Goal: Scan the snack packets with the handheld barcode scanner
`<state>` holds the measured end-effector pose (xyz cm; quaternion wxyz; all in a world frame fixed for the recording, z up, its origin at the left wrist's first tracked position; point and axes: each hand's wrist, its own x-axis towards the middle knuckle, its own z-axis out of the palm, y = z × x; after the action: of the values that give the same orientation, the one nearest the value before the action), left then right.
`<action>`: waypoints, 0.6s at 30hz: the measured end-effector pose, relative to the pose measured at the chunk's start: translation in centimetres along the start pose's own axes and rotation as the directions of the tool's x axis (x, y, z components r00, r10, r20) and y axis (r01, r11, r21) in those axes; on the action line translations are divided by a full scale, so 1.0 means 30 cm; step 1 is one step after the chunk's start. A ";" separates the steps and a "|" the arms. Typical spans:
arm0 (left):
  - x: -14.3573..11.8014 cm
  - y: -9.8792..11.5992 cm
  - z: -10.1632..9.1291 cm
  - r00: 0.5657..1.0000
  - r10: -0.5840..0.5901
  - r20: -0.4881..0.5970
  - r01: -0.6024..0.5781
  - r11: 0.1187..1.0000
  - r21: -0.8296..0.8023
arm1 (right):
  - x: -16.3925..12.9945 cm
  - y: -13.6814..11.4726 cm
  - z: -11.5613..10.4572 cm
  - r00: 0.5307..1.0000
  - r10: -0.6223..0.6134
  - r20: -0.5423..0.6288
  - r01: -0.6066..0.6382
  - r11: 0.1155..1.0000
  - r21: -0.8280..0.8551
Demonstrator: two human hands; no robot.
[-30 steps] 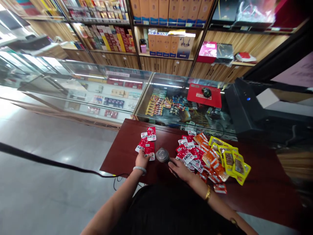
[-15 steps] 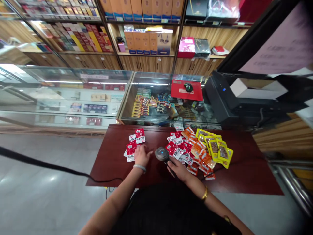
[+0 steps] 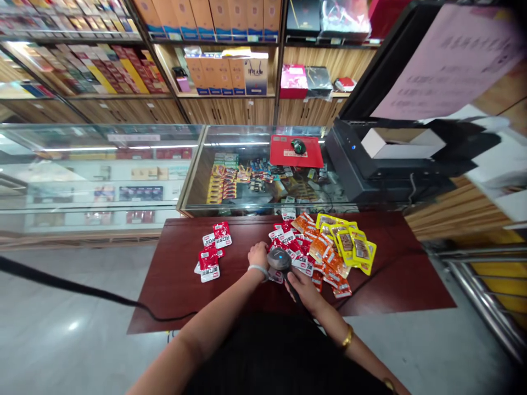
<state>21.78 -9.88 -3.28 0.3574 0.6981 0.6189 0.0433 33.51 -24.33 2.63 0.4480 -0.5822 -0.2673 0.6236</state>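
My right hand [image 3: 303, 291] grips the handle of a dark handheld barcode scanner [image 3: 279, 259], whose blue light is lit. Just left of the scanner head is my left hand [image 3: 258, 255], fingers bent together at the edge of a pile of red-and-white snack packets [image 3: 287, 239]. Its fingertips are partly hidden, so what they hold cannot be made out. Orange packets [image 3: 323, 248] and yellow packets [image 3: 353, 244] overlap on the right of that pile. Apart from it, on the left, lies a smaller group of red-and-white packets [image 3: 209, 262].
The packets lie on a dark red-brown tabletop [image 3: 173, 285] before a glass display case [image 3: 251, 197]. A red mat [image 3: 284, 158] with a mouse [image 3: 298, 146] rests on the glass. At right stands a dark machine [image 3: 349, 164] holding a white box [image 3: 395, 144]. A black cable [image 3: 82, 288] crosses at left.
My left hand has left the small group and moved right to the larger pile, beside the scanner. The view has shifted slightly; the scanner stays in my right hand.
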 end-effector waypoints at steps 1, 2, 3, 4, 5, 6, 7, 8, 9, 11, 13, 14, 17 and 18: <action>0.001 -0.017 0.000 1.000 -0.019 -0.011 0.018 0.995 -0.101 | 0.001 -0.004 0.004 1.000 0.004 -0.005 -0.004 1.000 0.010; 0.003 -0.037 -0.001 0.999 -0.050 -0.012 0.046 0.975 -0.219 | 0.003 -0.006 0.007 1.000 0.006 -0.005 -0.006 1.000 0.016; 0.006 -0.061 -0.003 0.996 -0.088 0.000 0.083 0.935 -0.345 | 0.005 -0.007 0.011 1.000 0.007 0.000 -0.007 1.000 0.016; 0.009 -0.087 -0.007 0.992 -0.124 0.021 0.119 0.878 -0.464 | 0.007 -0.008 0.014 1.000 0.007 0.010 -0.007 1.000 0.012; 0.012 -0.115 -0.011 0.988 -0.151 0.041 0.148 0.814 -0.562 | 0.010 -0.008 0.018 1.000 0.008 0.024 -0.008 1.000 0.001; 0.014 -0.141 -0.016 0.984 -0.171 0.054 0.166 0.755 -0.634 | 0.012 -0.007 0.020 0.999 0.008 0.037 -0.007 1.000 -0.012; 0.015 -0.164 -0.022 0.980 -0.191 0.057 0.178 0.713 -0.679 | 0.014 -0.007 0.023 0.999 0.006 0.040 -0.005 1.000 -0.026; 0.014 -0.182 -0.026 0.976 -0.210 0.059 0.192 0.696 -0.692 | 0.016 -0.007 0.024 1.000 0.003 0.030 -0.002 0.999 -0.037; 0.012 -0.195 -0.030 0.972 -0.226 0.067 0.211 0.708 -0.674 | 0.017 -0.007 0.025 1.000 0.001 0.017 0.000 0.999 -0.046; 0.003 -0.196 -0.032 0.970 -0.217 0.113 0.243 0.796 -0.554 | 0.020 -0.008 0.021 1.000 -0.001 -0.020 0.000 0.999 -0.047; -0.007 -0.170 -0.028 0.969 -0.160 0.187 0.220 0.905 -0.364 | 0.022 -0.007 0.009 0.998 0.005 -0.062 -0.007 1.000 -0.029; -0.011 -0.149 -0.023 0.968 -0.122 0.219 0.181 0.944 -0.277 | 0.024 -0.006 0.001 0.996 0.005 -0.085 -0.006 1.000 -0.017; -0.006 -0.083 0.001 0.966 -0.037 0.256 0.079 0.985 -0.154 | 0.024 0.004 -0.027 0.988 -0.009 -0.151 0.010 1.000 0.008; 0.002 -0.065 0.011 0.966 -0.030 0.255 0.073 0.984 -0.161 | 0.022 0.007 -0.035 0.986 -0.014 -0.165 0.016 1.000 0.011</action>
<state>20.35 -10.01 -4.62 0.4921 0.6487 0.5805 -0.0026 34.51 -24.05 1.94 0.4770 -0.6270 -0.2298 0.5714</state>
